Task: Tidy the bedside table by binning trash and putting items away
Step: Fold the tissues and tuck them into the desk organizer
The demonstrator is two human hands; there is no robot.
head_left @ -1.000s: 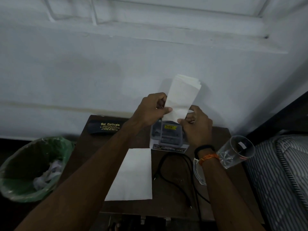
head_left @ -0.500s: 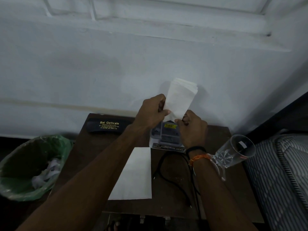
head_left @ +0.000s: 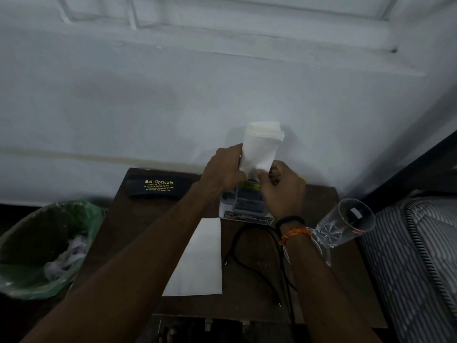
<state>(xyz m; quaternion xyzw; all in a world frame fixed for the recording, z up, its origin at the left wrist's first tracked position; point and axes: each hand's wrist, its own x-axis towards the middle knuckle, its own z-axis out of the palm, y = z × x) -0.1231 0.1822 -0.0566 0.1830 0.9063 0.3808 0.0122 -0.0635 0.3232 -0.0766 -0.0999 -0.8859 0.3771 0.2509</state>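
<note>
Both hands are up over the back of the bench (head_left: 138, 219), near the white wall (head_left: 173, 107); the left hand (head_left: 226, 169) has its fingers curled in a firm grip round the left edge of a folded wad of white tissue paper (head_left: 262, 149), and the right hand (head_left: 282, 191) pinches the wad's lower right corner between thumb and fingers, so the tissue stands upright between them with its layered top edges fanning out above; directly beneath that shared grip sits a small grey-and-white device with a yellow label (head_left: 246, 204), its black cable (head_left: 249, 258) looping toward the near edge of the bench; below the left forearm lies a flat white sheet of paper (head_left: 200, 258); to the left of the left hand rests a black spectacle case printed "Sai Opticals" (head_left: 158, 186); beside the right wrist, which wears a black band and an orange thread, a clear drinking glass (head_left: 346, 225) appears tilted toward a striped mattress (head_left: 420, 256); far left of the hands, off the bench, stands a bin with a green liner (head_left: 42, 246) holding crumpled scraps.
</note>
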